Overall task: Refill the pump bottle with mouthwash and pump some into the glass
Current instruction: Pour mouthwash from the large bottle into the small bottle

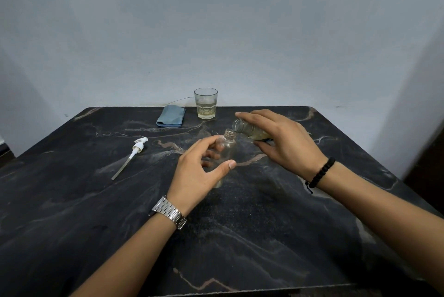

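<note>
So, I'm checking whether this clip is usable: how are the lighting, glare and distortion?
Head view: soft, dim, even light with faint shadows; wide-angle bending curves the table edges and stretches the forearms; no harsh glare; the clear pump bottle in the left hand is hard to read against dark marble; the mouthwash bottle in the right hand is partly hidden.

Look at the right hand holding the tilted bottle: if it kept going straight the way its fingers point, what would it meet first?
Probably the open neck of the empty bottle that the left hand grips. The right hand tips the mouthwash bottle leftward just above it. Depth is unclear, so it may pass over.
</note>
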